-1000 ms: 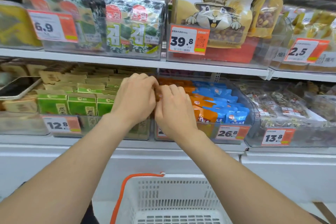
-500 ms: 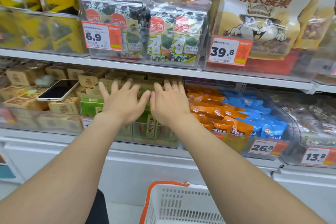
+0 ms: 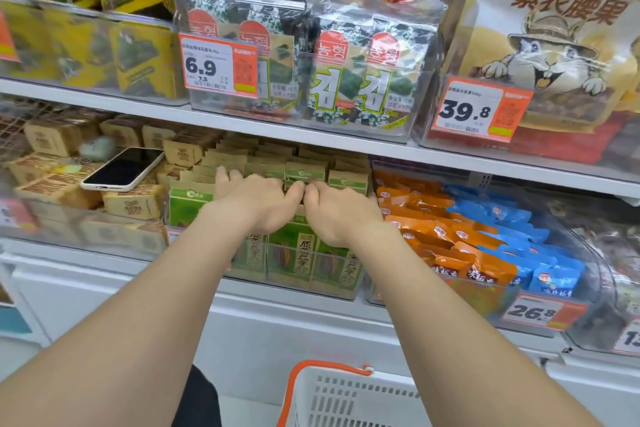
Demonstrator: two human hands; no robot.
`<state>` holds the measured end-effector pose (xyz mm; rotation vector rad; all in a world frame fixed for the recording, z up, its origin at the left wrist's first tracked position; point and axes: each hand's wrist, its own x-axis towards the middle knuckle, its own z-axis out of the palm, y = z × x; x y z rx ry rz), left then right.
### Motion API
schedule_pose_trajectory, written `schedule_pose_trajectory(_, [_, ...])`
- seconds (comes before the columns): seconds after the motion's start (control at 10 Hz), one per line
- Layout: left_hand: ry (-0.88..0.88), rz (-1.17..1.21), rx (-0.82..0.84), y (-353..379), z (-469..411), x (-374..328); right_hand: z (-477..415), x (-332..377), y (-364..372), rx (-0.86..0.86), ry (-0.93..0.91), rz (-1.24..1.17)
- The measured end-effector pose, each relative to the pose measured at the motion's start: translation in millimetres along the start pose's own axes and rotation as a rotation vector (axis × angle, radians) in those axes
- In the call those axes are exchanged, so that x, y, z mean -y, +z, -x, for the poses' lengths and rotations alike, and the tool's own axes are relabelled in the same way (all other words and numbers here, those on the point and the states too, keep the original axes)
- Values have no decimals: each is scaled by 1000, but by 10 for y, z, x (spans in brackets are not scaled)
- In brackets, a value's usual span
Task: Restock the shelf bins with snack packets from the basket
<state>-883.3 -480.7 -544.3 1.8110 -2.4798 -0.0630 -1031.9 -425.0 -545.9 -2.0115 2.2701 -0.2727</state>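
Observation:
Green and tan snack packets [image 3: 188, 199] stand in tight rows in a clear shelf bin [image 3: 304, 276] on the lower shelf. My left hand [image 3: 256, 199] and my right hand [image 3: 341, 213] lie side by side on top of the middle rows, thumbs almost touching. Both hands' fingers bend down over the packet tops and grip them; the fingertips are hidden among the packets. A white basket [image 3: 332, 395] with an orange handle sits below, between my forearms; only its near rim shows.
A phone [image 3: 124, 168] lies on brown packets [image 3: 133, 203] in the bin to the left. Orange and blue packets [image 3: 460, 239] fill the bin on the right. The upper shelf edge [image 3: 311, 135] hangs just above the hands, carrying seaweed packs [image 3: 346, 80] and a cashew bag [image 3: 554, 45].
Both hands moved left from the orange-packet bin to the green-packet bin. Half a second ago their fingers lay spread flat; now the fingers are bent down over the packet tops.

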Motion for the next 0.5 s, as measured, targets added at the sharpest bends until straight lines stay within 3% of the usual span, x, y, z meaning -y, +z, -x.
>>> schedule_pose_trajectory(0.3, [-24,217,-378,116,121,-244,-62,2,-22,-73,24,-33])
schedule_pose_trajectory(0.4, [-20,435,-488,33,203,-390,29,-37,-95,-195,-97,-64])
schedule_pose_trajectory(0.5, [2,728,-624,-37,297,-515,233,-63,-131,-490,-169,-148])
